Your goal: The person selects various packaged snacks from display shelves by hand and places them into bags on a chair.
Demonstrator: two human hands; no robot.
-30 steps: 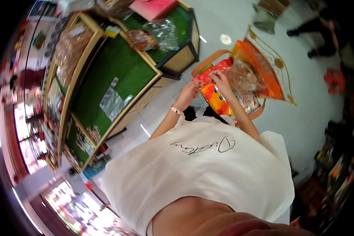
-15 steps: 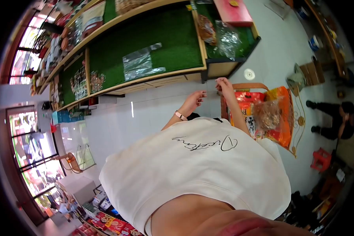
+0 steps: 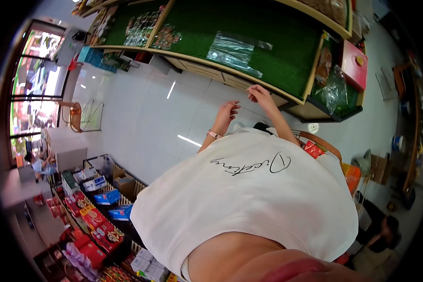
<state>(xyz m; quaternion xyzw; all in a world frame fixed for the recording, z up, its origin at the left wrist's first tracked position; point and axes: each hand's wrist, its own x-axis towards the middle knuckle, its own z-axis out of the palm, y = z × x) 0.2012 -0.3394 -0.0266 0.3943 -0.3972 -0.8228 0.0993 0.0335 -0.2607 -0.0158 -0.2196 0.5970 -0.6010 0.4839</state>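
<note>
Counter [image 3: 282, 61] near left hand [image 3: 227, 113] and right hand [image 3: 261, 96], both loosely curled (any pinch unclear).

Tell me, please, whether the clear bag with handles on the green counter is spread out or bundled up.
Spread out: the clear bag lies flat and broad on the green surface, though wrinkled.

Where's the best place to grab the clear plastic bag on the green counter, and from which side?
I'd pinch the clear plastic bag by the narrow strip at its near right corner, coming over the green counter's front edge. The bag lies flat, and that strip juts closest to the right hand.
</note>
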